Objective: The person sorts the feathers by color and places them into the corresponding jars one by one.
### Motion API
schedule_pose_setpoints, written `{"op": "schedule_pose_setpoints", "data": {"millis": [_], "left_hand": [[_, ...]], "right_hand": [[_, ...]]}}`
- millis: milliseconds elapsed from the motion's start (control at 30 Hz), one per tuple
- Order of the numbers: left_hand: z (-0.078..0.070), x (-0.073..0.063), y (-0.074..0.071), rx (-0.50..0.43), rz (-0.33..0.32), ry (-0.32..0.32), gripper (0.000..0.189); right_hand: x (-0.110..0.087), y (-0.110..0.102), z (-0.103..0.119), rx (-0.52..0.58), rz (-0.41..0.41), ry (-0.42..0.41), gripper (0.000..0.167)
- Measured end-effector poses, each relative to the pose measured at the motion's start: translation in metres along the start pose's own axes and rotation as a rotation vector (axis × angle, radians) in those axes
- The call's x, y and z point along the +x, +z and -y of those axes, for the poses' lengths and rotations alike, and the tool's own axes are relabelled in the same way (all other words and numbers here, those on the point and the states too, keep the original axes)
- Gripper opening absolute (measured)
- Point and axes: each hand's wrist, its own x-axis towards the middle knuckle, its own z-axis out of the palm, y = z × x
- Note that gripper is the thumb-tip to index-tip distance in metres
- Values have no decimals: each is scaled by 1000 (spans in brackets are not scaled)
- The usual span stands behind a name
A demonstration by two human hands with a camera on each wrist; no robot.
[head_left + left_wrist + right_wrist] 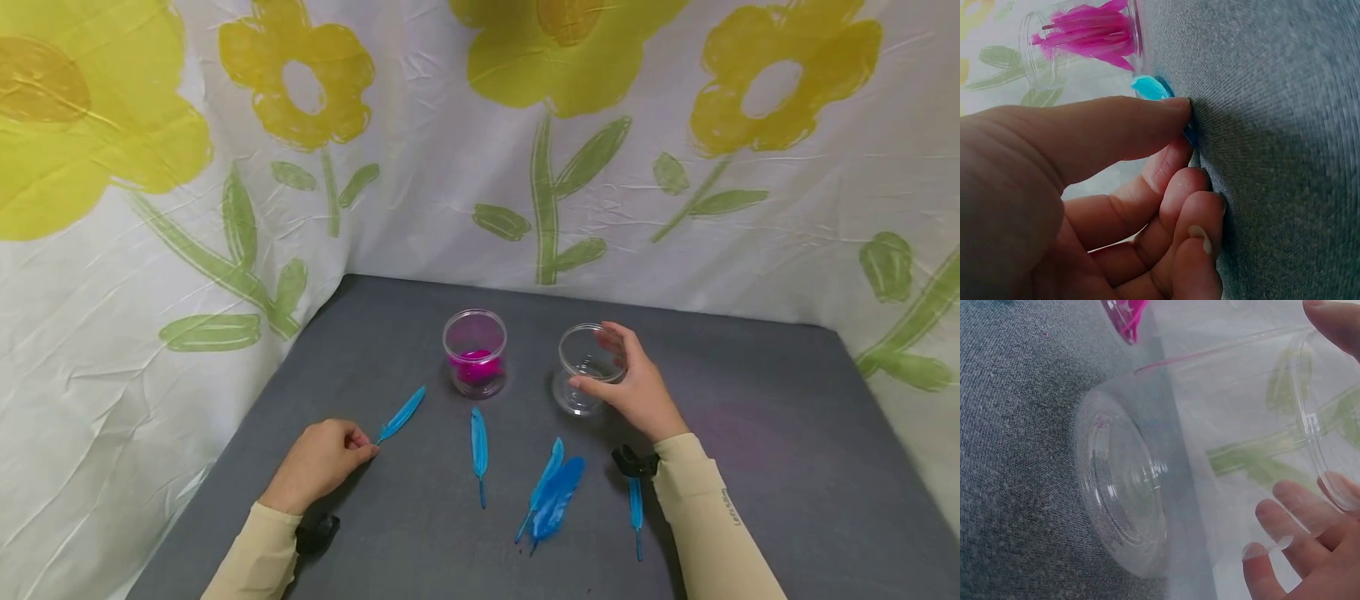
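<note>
At the left, my left hand (322,460) pinches the quill end of a blue feather (402,414) between thumb and forefinger, down at the grey cloth. In the left wrist view the thumb (1129,122) hides most of that feather. My right hand (641,387) grips a clear jar (577,392) by its upper part, thumb at the near side and fingers around the far side. Through its wall in the right wrist view, the jar (1210,425) looks to have nothing inside. Between the hands stands a second clear jar (475,333) with magenta feathers (478,367) in it.
Nearer the front lie more blue feathers: one upright in view (479,450), an overlapping pair (555,496), and one (636,504) partly under the right wrist's black strap. A white curtain (420,183) with painted yellow flowers stands behind the grey table (390,325).
</note>
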Motion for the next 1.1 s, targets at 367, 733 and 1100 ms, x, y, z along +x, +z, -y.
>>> {"op": "schedule_pose_setpoints", "data": {"millis": [367, 733, 1100], "left_hand": [[1, 3, 1, -16, -79, -14, 10], [-14, 11, -13, -50, -222, 49, 7], [-50, 18, -31, -108, -374, 182, 3]], "right_hand": [[1, -1, 4, 6, 2, 0, 109], [2, -2, 2, 5, -5, -6, 108], [1, 2, 2, 11, -2, -14, 108]]}}
